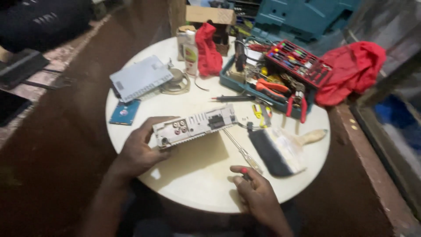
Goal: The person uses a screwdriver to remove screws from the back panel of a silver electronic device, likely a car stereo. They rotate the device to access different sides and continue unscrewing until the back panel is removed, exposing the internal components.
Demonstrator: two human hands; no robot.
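My left hand (140,151) grips the left end of a silver car stereo unit (195,125), holding it on edge above the round white table (197,184) with its rear connectors facing me. My right hand (256,193) rests at the table's near edge, fingers closed around the red-tipped handle of a long screwdriver (239,147). The screwdriver's shaft slants up toward the stereo's underside. A wide paintbrush (280,147) with dark bristles lies just right of the screwdriver.
A teal toolbox (274,79) with pliers and a red bit tray stands at the back right. Red cloths (351,72), a spray bottle (190,55), a grey metal cover (140,79), a small speaker (176,83) and a blue hard drive (125,113) lie around.
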